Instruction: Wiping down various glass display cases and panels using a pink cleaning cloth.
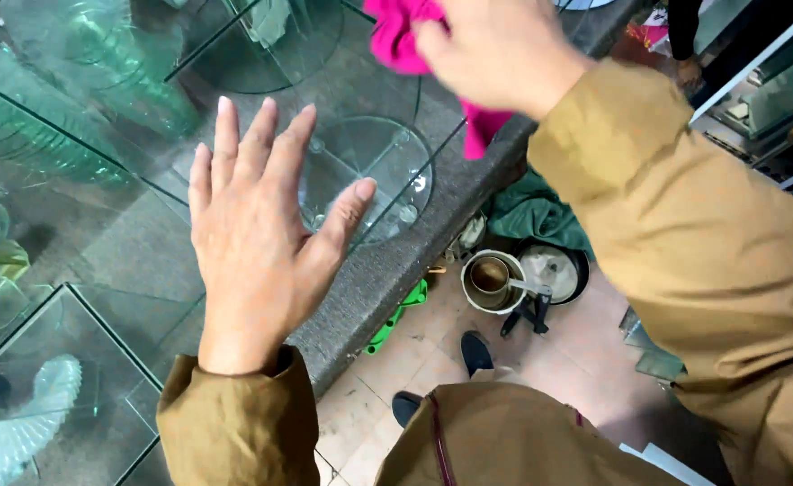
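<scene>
Left hand point(257, 238) spread flat over round glass disc point(367, 175); right hand point(495, 49) seemingly clutching pink cloth point(396, 36).

Cloth point(405, 36): bright magenta-pink, plain. Jacket sleeves point(684, 234): mustard-brown, unpatterned. Round glass disc point(365, 175): clear with pale green tint. Glass sheets point(72, 135): green-edged, transparent. Counter slab point(387, 270): speckled grey. Floor tiles point(585, 351): pinkish-beige. Crumpled fabric point(531, 211) on floor: dark green. Plastic piece point(401, 315) under the counter edge: vivid green. Shoes point(475, 351): black.

Soft, even daylight, pale glare on the glass sheets point(99, 117), slight motion blur near the top edge.
</scene>
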